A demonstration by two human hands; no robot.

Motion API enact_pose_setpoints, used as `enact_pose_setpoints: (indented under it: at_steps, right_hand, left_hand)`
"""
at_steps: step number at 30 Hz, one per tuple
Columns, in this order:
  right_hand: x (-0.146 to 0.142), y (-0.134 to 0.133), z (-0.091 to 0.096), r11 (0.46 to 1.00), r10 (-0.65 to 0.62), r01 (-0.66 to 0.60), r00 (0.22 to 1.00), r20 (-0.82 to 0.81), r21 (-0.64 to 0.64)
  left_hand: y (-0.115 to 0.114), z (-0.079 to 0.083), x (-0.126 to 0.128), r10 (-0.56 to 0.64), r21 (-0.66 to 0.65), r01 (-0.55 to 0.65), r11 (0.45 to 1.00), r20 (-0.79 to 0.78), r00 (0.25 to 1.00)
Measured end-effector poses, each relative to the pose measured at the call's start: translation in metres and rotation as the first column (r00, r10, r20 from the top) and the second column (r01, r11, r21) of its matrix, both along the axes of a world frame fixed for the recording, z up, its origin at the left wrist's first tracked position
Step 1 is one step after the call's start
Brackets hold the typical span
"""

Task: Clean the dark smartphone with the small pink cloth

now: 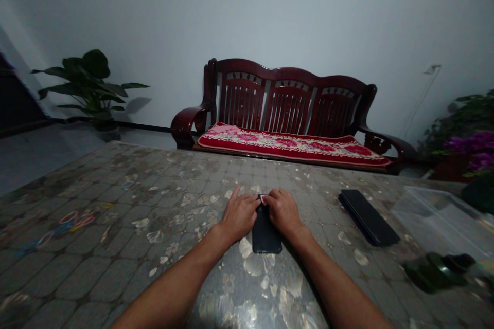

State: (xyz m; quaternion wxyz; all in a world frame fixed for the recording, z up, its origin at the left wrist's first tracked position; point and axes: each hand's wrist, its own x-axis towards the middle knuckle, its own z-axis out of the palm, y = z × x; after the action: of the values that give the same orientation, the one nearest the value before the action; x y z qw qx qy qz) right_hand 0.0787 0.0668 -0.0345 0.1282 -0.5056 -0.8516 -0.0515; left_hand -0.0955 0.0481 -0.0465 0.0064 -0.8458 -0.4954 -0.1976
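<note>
On the table, left hand and right hand curl over a black phone, exact grip unclear; likely stiff, slippery, fragile, best held by 2 long edges.

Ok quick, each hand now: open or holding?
Left hand: partly curled at the black phone; grip unclear.
Right hand: curled beside a small whitish piece; grip unclear.

Blk phone, gry tblcloth w/ florals, dk-red bench
</note>
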Motion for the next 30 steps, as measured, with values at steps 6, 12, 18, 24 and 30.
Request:
enact_pose_setpoints:
  at_steps: [6, 12, 18, 24, 30]
  right_hand:
    - [0.003, 0.001, -0.002, 1.000, 0.011, -0.011, 1.000, -0.024, 0.008]
    - [0.011, -0.007, 0.000, 0.995, 0.100, -0.100, 0.995, -0.023, -0.012]
    - [0.014, 0.000, 0.001, 0.999, 0.040, -0.040, 0.999, -0.011, 0.005]
    - [0.012, 0.003, 0.000, 0.999, 0.050, -0.050, 0.999, -0.021, 0.014]
    - [0.015, -0.005, 0.000, 0.987, 0.160, -0.159, 0.987, -0.031, 0.014]
  left_hand:
    - [-0.008, 0.005, 0.005, 0.040, -0.011, -0.040, 0.999, 0.026, 0.999]
    - [-0.008, 0.006, 0.003, 0.038, -0.030, -0.038, 0.999, -0.009, 0.999]
    - [-0.001, -0.008, -0.009, -0.041, 0.033, 0.042, 0.999, -0.028, 0.999]
    - [-0.002, -0.017, -0.017, -0.017, 0.079, 0.014, 0.997, 0.036, 0.999]
    - [0.000, -0.011, -0.021, -0.077, 0.097, 0.075, 0.992, 0.017, 0.997]
